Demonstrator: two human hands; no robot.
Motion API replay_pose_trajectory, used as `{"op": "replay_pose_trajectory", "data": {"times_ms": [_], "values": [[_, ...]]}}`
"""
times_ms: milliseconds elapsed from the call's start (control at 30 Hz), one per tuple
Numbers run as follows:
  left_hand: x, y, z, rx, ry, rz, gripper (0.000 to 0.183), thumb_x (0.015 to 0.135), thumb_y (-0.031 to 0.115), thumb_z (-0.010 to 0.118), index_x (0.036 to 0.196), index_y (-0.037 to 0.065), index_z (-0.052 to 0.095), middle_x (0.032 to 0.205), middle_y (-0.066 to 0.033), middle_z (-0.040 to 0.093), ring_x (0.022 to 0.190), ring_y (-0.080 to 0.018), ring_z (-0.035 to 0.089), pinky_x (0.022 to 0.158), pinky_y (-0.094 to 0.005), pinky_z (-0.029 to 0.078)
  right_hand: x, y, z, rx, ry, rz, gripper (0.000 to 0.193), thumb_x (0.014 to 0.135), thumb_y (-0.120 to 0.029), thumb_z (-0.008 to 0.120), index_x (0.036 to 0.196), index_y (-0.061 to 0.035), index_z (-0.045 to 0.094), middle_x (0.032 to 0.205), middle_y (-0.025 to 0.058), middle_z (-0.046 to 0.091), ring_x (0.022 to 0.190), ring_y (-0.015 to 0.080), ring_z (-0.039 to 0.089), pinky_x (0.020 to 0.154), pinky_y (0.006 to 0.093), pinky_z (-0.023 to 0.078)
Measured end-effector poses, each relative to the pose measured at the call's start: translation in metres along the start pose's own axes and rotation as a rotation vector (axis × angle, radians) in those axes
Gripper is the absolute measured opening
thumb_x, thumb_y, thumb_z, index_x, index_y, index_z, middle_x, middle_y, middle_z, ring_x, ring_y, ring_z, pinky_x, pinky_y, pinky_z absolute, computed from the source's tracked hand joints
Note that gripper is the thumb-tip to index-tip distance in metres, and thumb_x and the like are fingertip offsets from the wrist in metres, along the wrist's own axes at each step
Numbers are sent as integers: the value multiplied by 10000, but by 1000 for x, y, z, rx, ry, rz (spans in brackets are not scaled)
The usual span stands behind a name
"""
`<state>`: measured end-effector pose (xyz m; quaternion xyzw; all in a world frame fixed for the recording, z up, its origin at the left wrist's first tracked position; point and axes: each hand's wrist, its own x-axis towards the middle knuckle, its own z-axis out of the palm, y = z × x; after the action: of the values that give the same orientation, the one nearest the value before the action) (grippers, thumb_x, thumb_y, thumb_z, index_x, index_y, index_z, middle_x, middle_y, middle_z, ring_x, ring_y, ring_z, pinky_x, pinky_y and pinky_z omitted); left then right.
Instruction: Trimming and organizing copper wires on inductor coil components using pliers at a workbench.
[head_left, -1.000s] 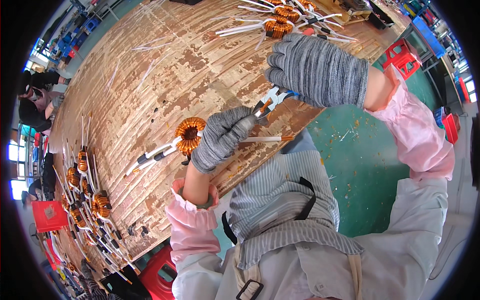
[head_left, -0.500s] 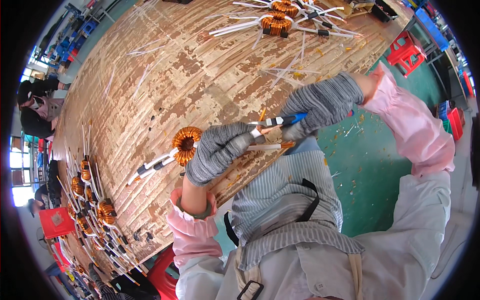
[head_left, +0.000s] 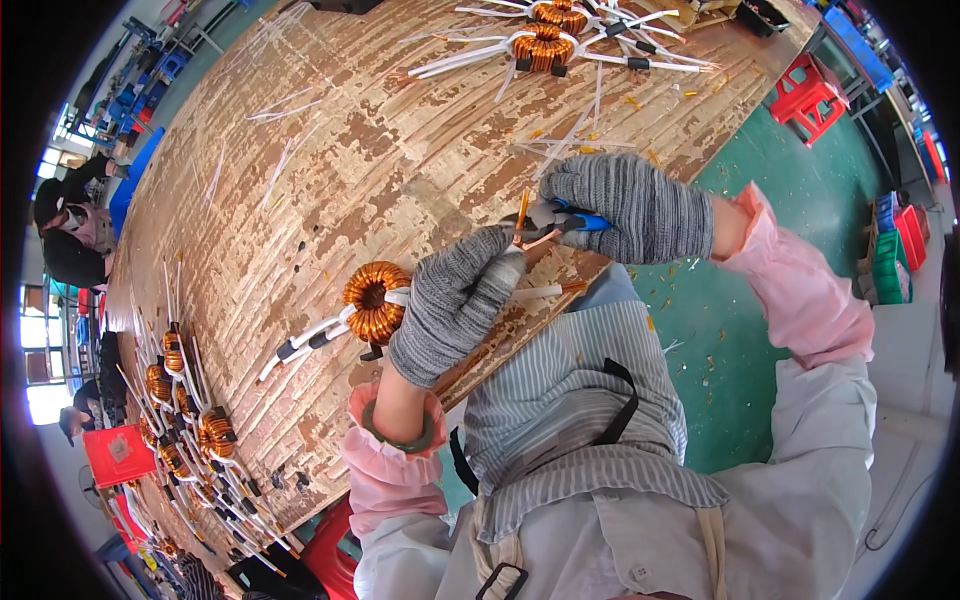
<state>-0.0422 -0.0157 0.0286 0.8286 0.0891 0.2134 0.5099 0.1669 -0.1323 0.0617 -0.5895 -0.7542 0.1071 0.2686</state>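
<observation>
My left hand (head_left: 455, 305), in a grey knit glove, grips the white-sleeved leads of a copper-wound ring coil (head_left: 374, 301) that rests on the worn wooden table (head_left: 330, 170). My right hand (head_left: 630, 205), also gloved, is closed on blue-handled pliers (head_left: 553, 218). The plier jaws pinch a bare copper lead end just above my left fingers. More white leads stick out of the coil to the lower left and to the right under my left hand.
Several finished coils (head_left: 185, 405) with white leads lie in a row along the table's left edge. More coils (head_left: 545, 40) lie at the far end. A red stool (head_left: 810, 95) stands on the green floor at right. Another person (head_left: 70, 225) sits at far left.
My right hand has come down and left from above the table, bringing the pliers onto the lead held by my left hand. The coil stays in about the same place.
</observation>
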Motion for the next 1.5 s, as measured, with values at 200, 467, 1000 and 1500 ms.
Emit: {"op": "replay_pose_trajectory", "data": {"times_ms": [200, 467, 1000, 1500], "values": [[8, 15, -2, 102, -27, -68, 294, 870, 188, 576, 1085, -12, 587, 784, -176, 634, 727, -251, 651, 649, -321, 502, -34, 30, -7, 632, 344, 472, 259, 872, -254, 603, 991, -25, 574, 817, 21, 597, 755, 121, 569, 691, 290, 482], [35, 29, -20, 333, -297, 110, 214, 880, 128, 542, 1058, 18, 590, 755, -102, 626, 679, -218, 625, 632, -311, 498, -66, 1, 14, 567, 276, 477, 248, 881, -242, 595, 999, -25, 569, 824, 26, 561, 781, 106, 521, 741, 265, 449], [91, 18, -41, -372, -667, -455, 281, 832, 175, 613, 986, -61, 610, 708, -103, 617, 623, -187, 623, 592, -287, 515, -28, 65, 36, 853, 647, 657, 313, 870, -316, 599, 962, -17, 594, 754, 11, 559, 681, 81, 530, 619, 232, 480], [72, 32, 0, -4, -246, -162, 546, 850, 352, 607, 1215, -39, 496, 885, -65, 592, 772, -177, 565, 687, -279, 468, -25, 68, 65, 524, 830, 618, 361, 823, -366, 647, 929, -36, 546, 702, 57, 530, 645, 163, 525, 629, 321, 456]]}}
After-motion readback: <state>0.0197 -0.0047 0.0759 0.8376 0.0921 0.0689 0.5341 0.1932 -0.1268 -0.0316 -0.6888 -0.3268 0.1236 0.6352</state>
